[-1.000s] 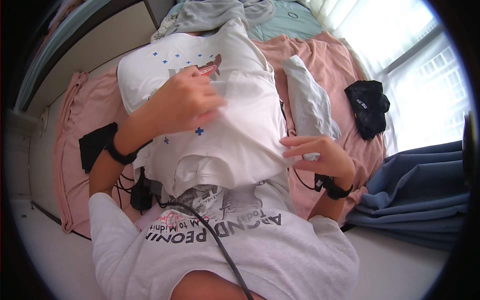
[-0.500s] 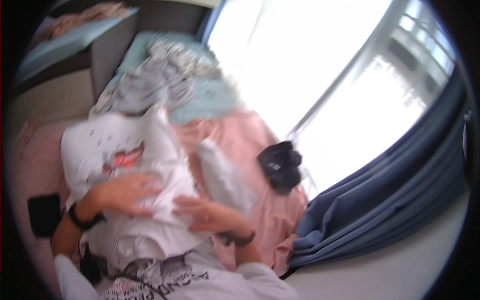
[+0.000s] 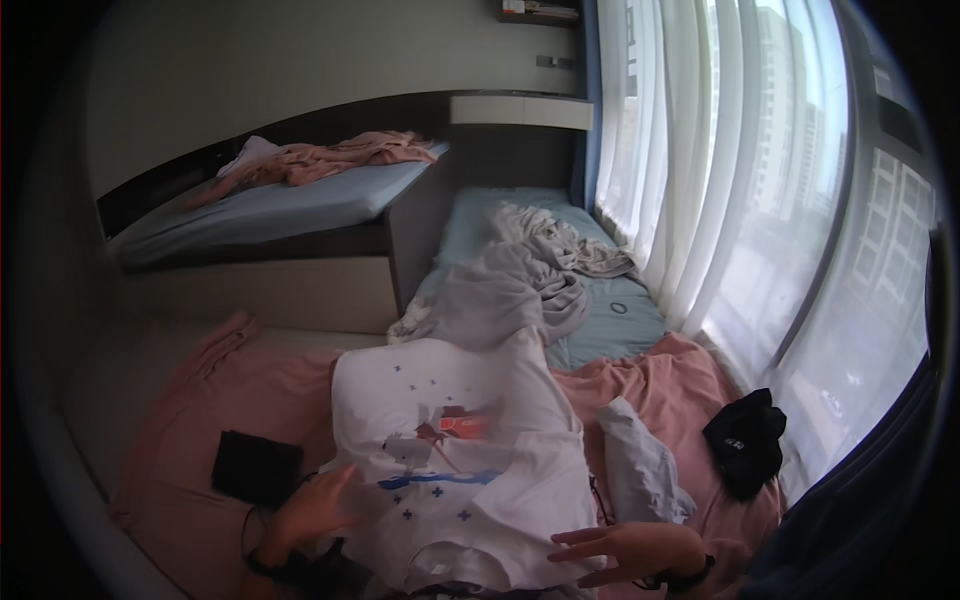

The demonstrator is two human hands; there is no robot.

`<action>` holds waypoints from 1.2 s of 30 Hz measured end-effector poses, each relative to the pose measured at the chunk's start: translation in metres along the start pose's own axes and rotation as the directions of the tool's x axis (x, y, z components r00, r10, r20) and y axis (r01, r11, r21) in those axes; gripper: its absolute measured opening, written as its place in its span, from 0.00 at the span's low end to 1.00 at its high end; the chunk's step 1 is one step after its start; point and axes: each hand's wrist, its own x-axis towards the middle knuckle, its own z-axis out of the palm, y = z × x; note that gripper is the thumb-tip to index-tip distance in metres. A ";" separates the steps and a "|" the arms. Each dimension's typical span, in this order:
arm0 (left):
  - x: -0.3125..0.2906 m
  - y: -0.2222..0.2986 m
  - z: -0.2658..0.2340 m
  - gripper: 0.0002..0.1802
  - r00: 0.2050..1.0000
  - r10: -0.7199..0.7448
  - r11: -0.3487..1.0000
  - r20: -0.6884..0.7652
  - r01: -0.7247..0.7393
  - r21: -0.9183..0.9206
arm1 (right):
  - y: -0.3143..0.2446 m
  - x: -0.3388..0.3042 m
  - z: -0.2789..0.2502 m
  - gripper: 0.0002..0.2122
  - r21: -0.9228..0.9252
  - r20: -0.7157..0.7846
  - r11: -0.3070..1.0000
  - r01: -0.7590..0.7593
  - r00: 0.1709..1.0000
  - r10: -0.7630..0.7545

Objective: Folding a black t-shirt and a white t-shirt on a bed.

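A white T-shirt (image 3: 540,430) with a red and blue print lies spread before me, its neckline at my end. Beside its lower left edge is my left hand (image 3: 315,508), fingers stretched out and slightly blurred, holding nothing. Over the shirt's lower right edge hovers my right hand (image 3: 640,550), palm down with fingers apart, also holding nothing. Whether the fingertips touch the fabric I cannot tell. Dark bands circle both wrists. The pink sheet (image 3: 240,395) lies under the shirt.
A folded black thing (image 3: 255,468) rests left of the shirt. To the right are a white bundled cloth (image 3: 640,465) and a black cap-like item (image 3: 745,443). Beyond lie a rumpled grey blanket (image 3: 500,300) and blue-green mattress (image 3: 615,330). Sheer curtains (image 3: 690,180) hang at right.
My view has tilted up, showing more of the room. Both hands have moved apart, from over the middle of the shirt to its two sides. More of the print shows.
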 end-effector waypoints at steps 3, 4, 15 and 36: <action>-0.023 -0.073 0.058 0.59 0.989 -0.142 0.969 -0.039 0.131 -0.212 | -0.035 0.013 -0.012 0.24 0.120 0.089 0.992 0.039 0.995 -0.050; -0.027 -0.098 0.088 0.59 0.994 -0.109 0.992 -0.028 0.107 -0.063 | -0.051 0.022 -0.017 0.23 0.084 0.065 0.963 0.255 0.963 -0.260; -0.015 -0.111 0.061 0.32 0.914 -0.372 0.789 0.160 0.403 -0.464 | -0.114 0.133 -0.033 0.23 -0.165 0.091 0.828 0.536 0.844 -0.529; -0.040 -0.139 0.053 0.26 0.849 -0.479 0.836 0.224 0.519 -0.178 | -0.020 0.322 0.104 0.19 -0.585 0.422 0.676 0.448 0.880 -0.218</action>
